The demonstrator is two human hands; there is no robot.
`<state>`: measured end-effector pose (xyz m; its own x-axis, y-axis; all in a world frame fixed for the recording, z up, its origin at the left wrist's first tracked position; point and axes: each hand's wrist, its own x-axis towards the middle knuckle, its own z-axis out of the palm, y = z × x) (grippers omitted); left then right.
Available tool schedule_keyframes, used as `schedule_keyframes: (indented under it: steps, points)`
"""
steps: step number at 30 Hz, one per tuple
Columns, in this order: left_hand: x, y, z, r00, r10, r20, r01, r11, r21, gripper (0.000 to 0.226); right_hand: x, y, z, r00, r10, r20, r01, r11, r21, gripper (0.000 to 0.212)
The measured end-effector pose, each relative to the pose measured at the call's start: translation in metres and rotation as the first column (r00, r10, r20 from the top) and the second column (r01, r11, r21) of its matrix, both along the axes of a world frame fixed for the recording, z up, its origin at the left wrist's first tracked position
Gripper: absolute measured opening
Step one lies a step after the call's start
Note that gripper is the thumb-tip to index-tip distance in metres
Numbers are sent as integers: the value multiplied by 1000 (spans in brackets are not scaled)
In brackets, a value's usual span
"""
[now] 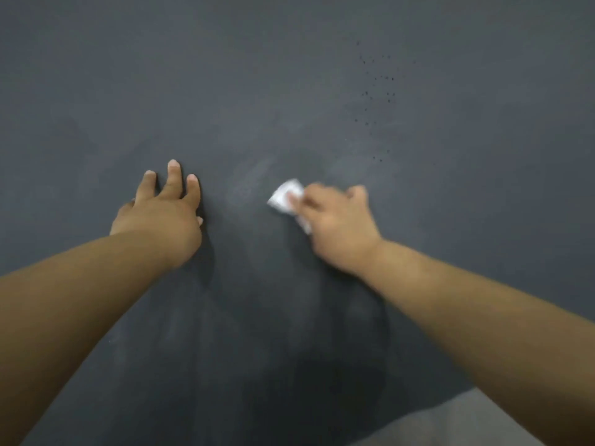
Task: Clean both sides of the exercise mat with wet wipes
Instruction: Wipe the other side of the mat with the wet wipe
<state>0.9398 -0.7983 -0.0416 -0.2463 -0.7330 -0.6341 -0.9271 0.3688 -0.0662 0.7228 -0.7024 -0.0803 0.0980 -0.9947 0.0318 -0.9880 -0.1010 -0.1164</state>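
A dark slate-grey, matte exercise mat (289, 75) lies flat and fills almost the whole view. Only at its near right corner does an edge show, where a strip of paler grey floor (457, 423) begins beside it. The mat's other edges lie outside the picture.

The left hand (161, 214) rests palm-down on the mat, left of the middle of the visible surface. Its fingers (174, 178) are straight and spread apart, tips touching the mat, and it holds nothing.

The right hand (338, 226) is on the mat to the right of the left hand, apart from it and about level with it. It is blurred. Its fingers are curled over a small, crumpled white wet wipe (285, 196) and hold it down against the mat. The wipe sticks out from under the fingertips toward the left hand, and a bit of it shows again under the inner side of the palm. Where the thumb lies cannot be told through the blur.

A faint pale smear (251, 178) runs slantwise across the mat just beyond the wipe, between the two hands. Farther off, toward the far right of the mat, a scatter of small dark specks (380, 88) dots the surface, well apart from both hands. A soft dark shadow lies on the mat near its near edge, between the forearms.
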Motion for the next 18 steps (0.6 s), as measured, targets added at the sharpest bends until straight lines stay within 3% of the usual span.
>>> schedule_keyframes:
  steps: [2,4,5,6,8,11,12,14,16,18]
  points:
    - [-4,6,0,999,29,-20,-29,999,-29,59,-58,-5,4,924,-371,-91,375,926,44,42]
    - [-11,19,0,994,44,-99,-49,997,-51,61,-114,4,14,686,-719,-117,728,673,132,38]
    - [-16,27,1,989,43,-144,-49,998,-41,61,-130,13,15,578,-806,-127,815,562,143,39]
    - [-21,38,2,983,30,-180,-34,999,-19,63,-131,20,15,546,-830,-111,835,529,153,42]
    - [-31,62,3,978,-50,-202,56,998,28,69,-103,32,7,652,-758,-27,752,642,153,45]
    - [-35,84,-2,973,-135,-187,149,987,63,70,-18,57,1,914,-402,60,400,916,36,46]
    - [-35,85,-3,974,-131,-183,146,987,70,70,9,69,5,970,-230,80,228,973,37,46]
    - [-34,84,-4,976,-136,-173,151,985,78,70,36,90,8,997,15,78,-19,998,58,43]
    - [-34,81,-3,973,-171,-153,186,979,89,71,13,92,15,999,-14,39,13,999,49,42]
    - [-33,79,-2,971,-207,-121,219,971,96,71,-40,88,17,943,-327,-60,332,937,106,43]
